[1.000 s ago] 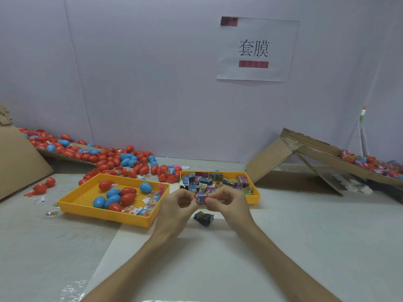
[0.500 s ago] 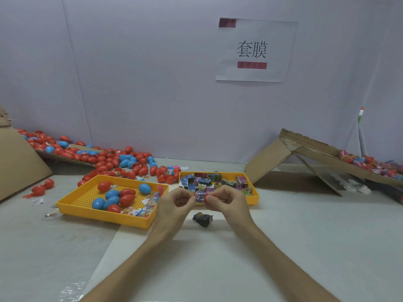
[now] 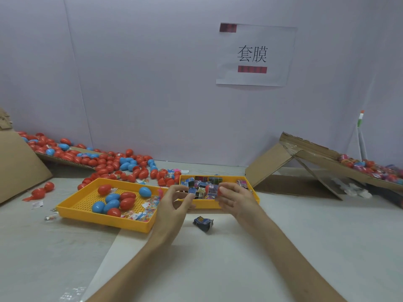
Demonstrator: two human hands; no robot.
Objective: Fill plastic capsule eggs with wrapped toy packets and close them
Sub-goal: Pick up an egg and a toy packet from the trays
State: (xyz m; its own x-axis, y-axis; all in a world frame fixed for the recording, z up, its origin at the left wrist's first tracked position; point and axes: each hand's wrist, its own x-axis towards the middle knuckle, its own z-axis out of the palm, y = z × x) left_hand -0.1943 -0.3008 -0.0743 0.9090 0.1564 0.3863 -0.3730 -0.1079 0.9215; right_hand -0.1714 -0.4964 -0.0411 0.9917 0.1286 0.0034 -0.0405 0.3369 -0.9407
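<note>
My right hand [image 3: 236,200] grips a small red capsule egg [image 3: 219,191] with a printed wrapper on its left side, in front of the yellow tray of wrapped toy packets [image 3: 207,207]. A short way to the left, my left hand [image 3: 174,203] hovers with loosely curled fingers and nothing in it. One dark blue packet [image 3: 204,223] lies on the table between my wrists. Left of that, the other yellow tray [image 3: 72,207] holds several red and blue eggs [image 3: 113,202] and small colourful packets [image 3: 146,211].
A heap of red and blue eggs [image 3: 104,163] spills from a cardboard sheet at the back left. A cardboard ramp [image 3: 305,153] at the right carries more filled eggs [image 3: 370,166]. Brown cardboard [image 3: 17,166] leans at the far left. A paper sign [image 3: 254,55] hangs on the wall.
My hands were pinching the small item together; they have now parted. The left hand has let go and moved left, while the right hand keeps the egg.
</note>
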